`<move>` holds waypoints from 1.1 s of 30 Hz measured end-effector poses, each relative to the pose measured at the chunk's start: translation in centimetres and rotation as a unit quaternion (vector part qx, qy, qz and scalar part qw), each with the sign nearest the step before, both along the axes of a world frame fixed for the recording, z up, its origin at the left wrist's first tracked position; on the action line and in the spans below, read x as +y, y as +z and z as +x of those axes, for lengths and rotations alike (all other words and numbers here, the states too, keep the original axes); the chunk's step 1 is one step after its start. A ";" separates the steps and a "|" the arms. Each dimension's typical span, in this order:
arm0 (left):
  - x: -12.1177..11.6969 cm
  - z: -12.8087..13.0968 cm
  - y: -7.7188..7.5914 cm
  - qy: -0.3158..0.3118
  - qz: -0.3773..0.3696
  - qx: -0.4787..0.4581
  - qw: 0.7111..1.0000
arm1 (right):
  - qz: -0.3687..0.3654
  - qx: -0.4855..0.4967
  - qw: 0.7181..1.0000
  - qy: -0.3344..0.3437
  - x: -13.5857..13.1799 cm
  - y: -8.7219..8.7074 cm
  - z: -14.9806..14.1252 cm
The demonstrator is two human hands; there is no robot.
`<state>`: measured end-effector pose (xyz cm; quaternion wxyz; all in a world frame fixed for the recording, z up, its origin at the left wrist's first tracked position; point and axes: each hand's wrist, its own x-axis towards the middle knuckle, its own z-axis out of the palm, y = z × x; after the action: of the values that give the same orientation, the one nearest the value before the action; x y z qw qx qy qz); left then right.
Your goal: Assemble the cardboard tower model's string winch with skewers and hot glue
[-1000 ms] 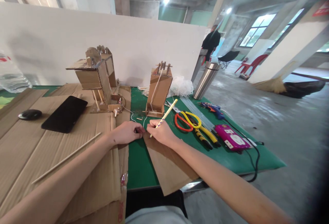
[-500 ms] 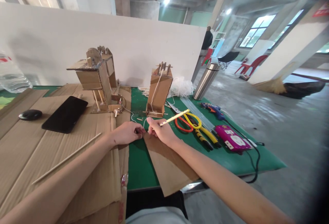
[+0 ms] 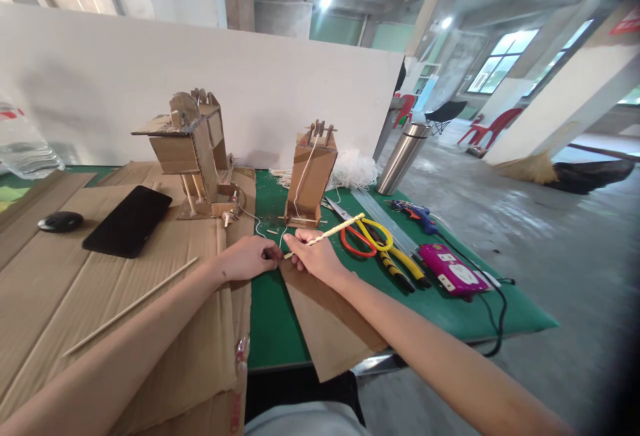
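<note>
My right hand (image 3: pixel 314 257) is closed round a yellow pencil (image 3: pixel 334 229), whose tip points left toward my left fingertips. It rests on the top corner of a brown cardboard piece (image 3: pixel 327 321) lying on the green mat (image 3: pixel 267 329). My left hand (image 3: pixel 246 258) is closed in a pinch at that same corner; what it pinches is too small to make out. Just behind both hands stands a small cardboard tower (image 3: pixel 310 176) with white string hanging down its front.
A larger cardboard model (image 3: pixel 193 149), a black phone (image 3: pixel 127 221), a black mouse (image 3: pixel 60 221) and a thin wooden stick (image 3: pixel 133 304) lie on corrugated cardboard at left. Scissors (image 3: pixel 367 236), pliers (image 3: pixel 400 266), a pink device (image 3: pixel 450 269), a glue gun (image 3: pixel 415 211) and a steel flask (image 3: pixel 400 156) sit at right.
The pencil has tipped from steep to nearly flat, its tip now pointing left at my left fingers. My left hand stays put. A person in the background has walked out of sight.
</note>
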<state>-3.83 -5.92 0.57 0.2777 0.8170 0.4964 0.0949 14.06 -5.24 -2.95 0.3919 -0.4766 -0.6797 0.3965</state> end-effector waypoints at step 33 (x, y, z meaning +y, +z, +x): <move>-0.2 0.2 0.4 -0.006 0.001 0.001 1.000 | -0.026 -0.032 0.999 0.024 -0.2 0.6 0.0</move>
<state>-3.65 -6.09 1.01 0.2773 0.8205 0.4912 0.0929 14.04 -5.43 -2.31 0.3476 -0.4828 -0.6925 0.4081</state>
